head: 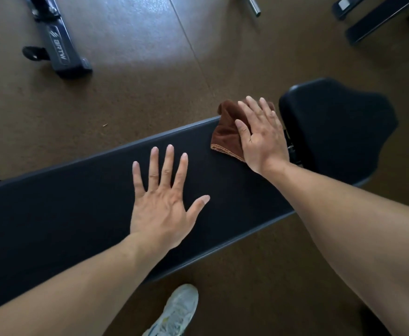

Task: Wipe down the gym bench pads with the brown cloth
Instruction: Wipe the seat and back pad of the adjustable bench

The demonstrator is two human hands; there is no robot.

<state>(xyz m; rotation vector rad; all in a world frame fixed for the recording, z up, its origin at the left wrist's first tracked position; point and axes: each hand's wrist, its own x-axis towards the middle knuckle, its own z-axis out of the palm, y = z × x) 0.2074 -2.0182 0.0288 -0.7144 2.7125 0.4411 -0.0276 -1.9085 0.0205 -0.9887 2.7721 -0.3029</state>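
While the right hand (259, 134) lies flat with straight fingers pressed down on the brown terry cloth with orange-stitched hem (225, 134), the cloth sits crumpled at the far right end of the long black padded bench pad (77, 202), its upper fold spilling just past the pad's far edge. The left hand (161, 202) rests palm-down on the middle of the same matte, smooth-looking pad, its fingers spread wide and straight, holding nothing. Just beyond the cloth, across a narrow gap with a metal hinge, stands the shorter rounded black seat pad (339, 132). The bench stands on a brown, finely speckled floor (126, 93) with a glossy patch of light. A dark steel machine foot with white lettering (59, 48) lies at the far left, and a pale mesh sneaker (177, 311) shows below.
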